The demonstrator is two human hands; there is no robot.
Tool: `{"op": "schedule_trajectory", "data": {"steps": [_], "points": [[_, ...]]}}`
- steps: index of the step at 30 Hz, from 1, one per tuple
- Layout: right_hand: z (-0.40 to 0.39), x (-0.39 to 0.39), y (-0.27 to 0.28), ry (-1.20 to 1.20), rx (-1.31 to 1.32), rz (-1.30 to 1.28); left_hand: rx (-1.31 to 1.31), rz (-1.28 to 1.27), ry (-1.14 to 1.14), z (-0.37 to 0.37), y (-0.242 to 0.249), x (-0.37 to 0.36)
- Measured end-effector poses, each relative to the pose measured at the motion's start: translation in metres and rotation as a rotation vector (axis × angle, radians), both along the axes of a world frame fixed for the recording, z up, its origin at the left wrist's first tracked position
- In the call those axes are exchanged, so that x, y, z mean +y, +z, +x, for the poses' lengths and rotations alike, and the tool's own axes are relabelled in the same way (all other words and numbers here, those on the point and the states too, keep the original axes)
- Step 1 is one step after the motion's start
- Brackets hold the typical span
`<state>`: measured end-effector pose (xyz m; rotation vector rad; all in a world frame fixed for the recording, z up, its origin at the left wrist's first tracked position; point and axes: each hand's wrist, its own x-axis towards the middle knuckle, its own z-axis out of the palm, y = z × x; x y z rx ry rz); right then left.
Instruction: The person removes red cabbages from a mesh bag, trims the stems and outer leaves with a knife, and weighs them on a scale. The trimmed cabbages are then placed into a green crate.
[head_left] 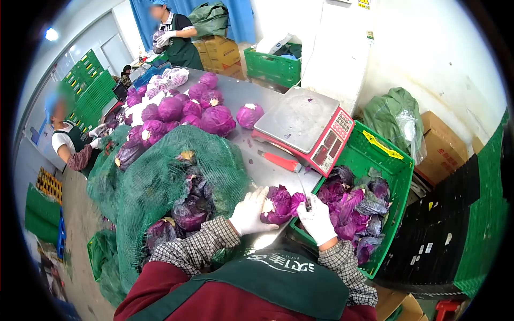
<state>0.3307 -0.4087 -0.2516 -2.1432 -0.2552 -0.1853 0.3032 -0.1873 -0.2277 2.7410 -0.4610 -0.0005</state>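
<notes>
A white-walled workroom (407,61) is framing a metal table (242,152) that is running from the upper center down to the lower center of the frame. A green mesh sack (152,163) is covering the table's left side, with dark purple cabbages (188,213) showing at its opening. At right, a green crate (399,211) is holding a heap of loose purple leaves (349,206), while a red-framed scale (300,120) is sitting on the table just above the crate. Two co-workers in dark green aprons are standing at upper left, one (179,40) beyond the table's far end and handling a cabbage, the other (75,140) near the left edge. Between them and the scale, bright purple cabbages (170,108) are crowding the tabletop, some at the far end wearing white foam nets (174,77).

At lower center, the wearer's white-gloved left hand (250,213) is gripping a held cabbage (276,205) from its left side, over the table's near edge. The gloved right hand (317,218) is closing around a knife (302,184), its blade pointing up, beside a purple leaf (297,204) at the cabbage's right side. A red-handled tool (279,159) is lying below the scale.
</notes>
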Motion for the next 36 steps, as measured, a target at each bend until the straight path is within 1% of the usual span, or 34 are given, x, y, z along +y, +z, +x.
{"op": "schedule_trajectory", "data": {"steps": [1, 3, 6, 12, 15, 17, 19, 20, 23, 24, 25, 26, 27, 28, 29, 31, 32, 33, 35, 36], "points": [[-0.003, -0.005, 0.002, 0.015, 0.071, 0.078, -0.004, -0.004, 0.01, 0.0, -0.001, 0.0], [-0.003, -0.009, -0.002, -0.003, 0.075, 0.074, -0.013, -0.012, 0.024, -0.001, -0.002, 0.0], [-0.003, -0.013, -0.012, -0.006, -0.032, 0.081, 0.016, -0.027, 0.016, 0.001, 0.001, 0.0], [0.005, -0.023, -0.019, -0.044, 0.119, 0.234, 0.039, -0.104, -0.015, 0.0, 0.002, 0.007], [0.009, -0.026, -0.021, -0.059, 0.027, 0.164, 0.044, -0.088, -0.027, 0.0, 0.004, 0.008], [0.013, -0.029, -0.035, -0.056, 0.009, 0.214, 0.036, -0.061, -0.03, 0.0, 0.002, 0.009], [0.016, -0.031, -0.037, -0.056, -0.012, 0.232, 0.041, -0.047, -0.031, 0.002, 0.001, 0.008], [0.014, -0.033, -0.036, -0.053, 0.098, 0.34, 0.052, -0.044, -0.031, 0.004, 0.003, 0.008], [0.017, -0.035, -0.039, -0.087, 0.04, 0.256, 0.096, -0.052, 0.001, 0.005, 0.004, 0.007], [0.018, -0.042, -0.038, -0.091, 0.026, 0.309, 0.117, -0.069, 0.022, 0.004, 0.006, 0.007], [0.023, -0.053, -0.039, -0.218, -0.153, 0.152, 0.14, -0.087, 0.041, 0.004, 0.007, 0.007], [0.036, -0.078, -0.054, -0.305, -0.262, 0.093, 0.137, -0.103, 0.014, 0.006, 0.006, 0.01], [0.034, -0.095, -0.036, -0.37, -0.075, 0.204, 0.135, -0.119, -0.012, 0.008, 0.002, 0.014], [0.044, -0.119, -0.049, -0.384, -0.2, 0.048, 0.134, -0.133, -0.037, 0.008, 0.001, 0.016], [0.047, -0.133, -0.052, -0.367, -0.189, 0.029, 0.157, -0.118, -0.016, 0.01, 0.002, 0.015], [0.039, -0.12, -0.034, -0.323, -0.189, 0.13, 0.206, -0.09, 0.014, 0.018, 0.007, 0.01], [0.03, -0.109, -0.022, -0.199, -0.163, 0.129, 0.303, -0.145, 0.054, 0.024, 0.014, 0.01], [0.026, -0.09, -0.029, -0.161, -0.118, 0.175, 0.284, -0.14, 0.076, 0.029, 0.015, 0.008], [0.008, -0.049, -0.019, 0.034, 0.245, 0.451, 0.311, -0.27, 0.102, 0.038, 0.017, 0.006], [-0.001, -0.028, -0.014, 0.087, 0.435, 0.561, 0.378, -0.249, 0.186, 0.038, 0.028, -0.002]]}}
